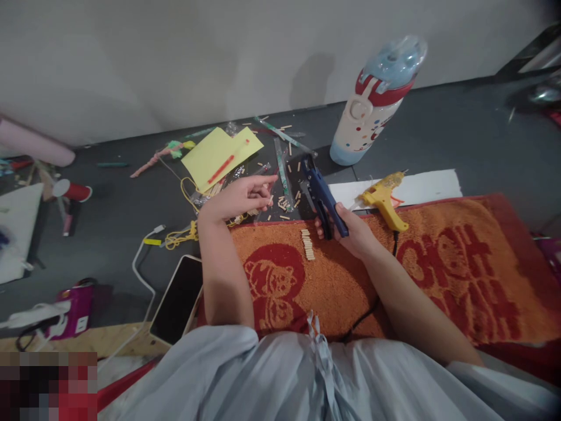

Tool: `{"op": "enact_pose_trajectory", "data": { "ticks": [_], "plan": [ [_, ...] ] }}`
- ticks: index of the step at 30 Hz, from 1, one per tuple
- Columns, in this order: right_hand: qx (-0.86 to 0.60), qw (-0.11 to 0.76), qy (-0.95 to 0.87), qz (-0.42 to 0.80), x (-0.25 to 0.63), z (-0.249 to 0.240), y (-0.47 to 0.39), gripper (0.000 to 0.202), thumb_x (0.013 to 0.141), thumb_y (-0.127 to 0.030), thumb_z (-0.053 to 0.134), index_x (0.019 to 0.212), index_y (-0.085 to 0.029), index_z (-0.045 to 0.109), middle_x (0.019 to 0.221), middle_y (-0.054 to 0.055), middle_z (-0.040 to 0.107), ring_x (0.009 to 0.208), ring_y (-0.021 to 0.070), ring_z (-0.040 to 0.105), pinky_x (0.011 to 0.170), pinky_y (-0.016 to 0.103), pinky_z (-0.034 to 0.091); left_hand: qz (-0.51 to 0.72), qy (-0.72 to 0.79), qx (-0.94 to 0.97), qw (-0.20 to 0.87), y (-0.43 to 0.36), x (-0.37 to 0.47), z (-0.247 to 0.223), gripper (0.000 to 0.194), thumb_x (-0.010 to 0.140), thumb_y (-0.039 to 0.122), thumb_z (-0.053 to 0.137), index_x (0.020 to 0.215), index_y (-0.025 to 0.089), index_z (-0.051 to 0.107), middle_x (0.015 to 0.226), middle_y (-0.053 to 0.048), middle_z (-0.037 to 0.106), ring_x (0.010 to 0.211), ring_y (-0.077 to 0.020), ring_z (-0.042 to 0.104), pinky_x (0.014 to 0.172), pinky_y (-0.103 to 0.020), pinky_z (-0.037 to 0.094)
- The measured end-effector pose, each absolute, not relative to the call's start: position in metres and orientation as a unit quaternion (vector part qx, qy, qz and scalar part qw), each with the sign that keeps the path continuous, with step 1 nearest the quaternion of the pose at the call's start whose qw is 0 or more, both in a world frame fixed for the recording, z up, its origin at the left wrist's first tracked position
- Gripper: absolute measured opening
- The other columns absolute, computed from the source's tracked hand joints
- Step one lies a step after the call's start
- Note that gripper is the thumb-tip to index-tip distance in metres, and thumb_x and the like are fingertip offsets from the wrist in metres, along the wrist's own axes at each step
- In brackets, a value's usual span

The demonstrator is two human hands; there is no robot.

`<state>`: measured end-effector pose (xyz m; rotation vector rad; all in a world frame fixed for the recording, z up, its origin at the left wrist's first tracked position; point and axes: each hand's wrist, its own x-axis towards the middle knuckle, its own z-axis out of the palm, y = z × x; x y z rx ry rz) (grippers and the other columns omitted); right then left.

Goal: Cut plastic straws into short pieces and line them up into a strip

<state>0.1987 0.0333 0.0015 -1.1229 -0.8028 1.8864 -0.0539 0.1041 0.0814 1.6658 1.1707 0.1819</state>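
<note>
My left hand (243, 196) hovers above the dark table, index finger stretched out. Its thumb and another finger are pinched together on what looks like a small pale wooden stick piece (270, 201). In my right hand (350, 231) is a dark blue hand cutter (323, 196) with plier-like handles, its head pointing away from me. A neat row of short wooden sticks (307, 244) lies on the orange towel (280, 316) between my hands. More cut stick bits (284, 203) are scattered on the table just past the towel, near my left fingertips.
A yellow glue gun (385, 199) rests on a white strip (432, 186) at right. Behind stands a tall bottle (368, 111). Yellow paper (210, 155), yellow string (179, 235), a white cable (139, 263), a phone (177, 301) and a red spool (74, 190) lie to the left.
</note>
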Motion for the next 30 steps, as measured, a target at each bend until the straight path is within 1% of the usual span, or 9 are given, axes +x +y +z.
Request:
{"op": "enact_pose_trajectory", "data": {
  "ticks": [4,6,9,12,16,21,23,26,30],
  "plan": [
    [-0.446,0.39,-0.314,0.742,0.199,0.0,0.033,0.046,0.078,-0.063,0.05,0.093,-0.021,0.059,0.076,0.003,0.065,0.062,0.0157,0.058,0.06,0.031,0.046,0.072,0.502,0.695,0.51,0.104,-0.055,0.08,0.077,0.078,0.028,0.055,0.146,0.02,0.02,0.101,-0.009,0.064,0.075,-0.0117,0.06,0.07,-0.025,0.048],
    [-0.45,0.387,-0.315,0.74,0.199,-0.001,0.033,0.047,0.078,-0.064,0.049,0.094,-0.02,0.058,0.077,0.003,0.065,0.062,0.0157,0.058,0.059,0.03,0.046,0.054,0.523,0.693,0.492,0.105,-0.055,0.078,0.072,0.076,0.027,0.055,0.142,0.018,0.027,0.097,-0.009,0.065,0.074,-0.0125,0.061,0.068,-0.025,0.047],
    [-0.452,0.387,-0.311,0.741,0.199,-0.001,0.033,0.047,0.078,-0.063,0.049,0.094,-0.02,0.058,0.077,0.004,0.065,0.061,0.0154,0.058,0.058,0.03,0.046,0.003,0.56,0.692,0.456,0.108,-0.057,0.075,0.053,0.072,0.028,0.058,0.123,0.015,0.049,0.088,-0.007,0.065,0.075,-0.0142,0.06,0.064,-0.025,0.046],
    [-0.448,0.39,-0.303,0.746,0.199,0.0,0.033,0.047,0.077,-0.063,0.051,0.094,-0.02,0.058,0.078,0.004,0.066,0.06,0.0151,0.058,0.057,0.03,0.046,-0.033,0.572,0.696,0.432,0.11,-0.059,0.073,0.04,0.071,0.032,0.058,0.108,0.018,0.058,0.084,-0.005,0.065,0.073,-0.0144,0.059,0.06,-0.024,0.043],
    [-0.449,0.387,-0.312,0.742,0.199,0.0,0.033,0.047,0.077,-0.064,0.051,0.093,-0.02,0.06,0.08,0.005,0.067,0.062,0.0166,0.059,0.057,0.031,0.047,-0.048,0.58,0.694,0.424,0.111,-0.058,0.073,0.038,0.072,0.036,0.057,0.105,0.019,0.059,0.081,-0.004,0.067,0.07,-0.0148,0.06,0.058,-0.025,0.042],
    [-0.445,0.385,-0.315,0.744,0.199,-0.002,0.033,0.049,0.078,-0.065,0.05,0.097,-0.021,0.06,0.08,0.005,0.067,0.066,0.0194,0.061,0.061,0.035,0.049,-0.018,0.624,0.653,0.429,0.107,-0.06,0.078,0.038,0.077,0.043,0.055,0.106,0.019,0.056,0.086,-0.006,0.07,0.074,-0.016,0.063,0.062,-0.025,0.043],
    [-0.445,0.385,-0.316,0.744,0.199,-0.003,0.032,0.049,0.078,-0.065,0.049,0.098,-0.021,0.06,0.079,0.004,0.067,0.063,0.0189,0.061,0.06,0.035,0.049,-0.025,0.666,0.635,0.391,0.105,-0.066,0.081,0.034,0.08,0.046,0.051,0.101,0.02,0.057,0.084,-0.006,0.07,0.073,-0.0164,0.062,0.06,-0.026,0.042],
    [-0.442,0.384,-0.31,0.749,0.198,-0.002,0.032,0.05,0.076,-0.065,0.051,0.1,-0.022,0.06,0.081,0.005,0.067,0.066,0.0203,0.062,0.061,0.036,0.051,-0.041,0.726,0.61,0.316,0.101,-0.079,0.085,0.028,0.081,0.043,0.049,0.094,0.021,0.059,0.084,-0.005,0.07,0.072,-0.0169,0.061,0.059,-0.026,0.039],
    [-0.438,0.384,-0.301,0.755,0.198,0.001,0.032,0.047,0.075,-0.064,0.055,0.098,-0.024,0.061,0.084,0.006,0.068,0.077,0.024,0.064,0.065,0.039,0.052,-0.027,0.767,0.577,0.281,0.096,-0.096,0.087,0.027,0.081,0.04,0.049,0.098,0.021,0.058,0.084,-0.004,0.071,0.07,-0.0164,0.059,0.058,-0.026,0.037]
  ]
}}
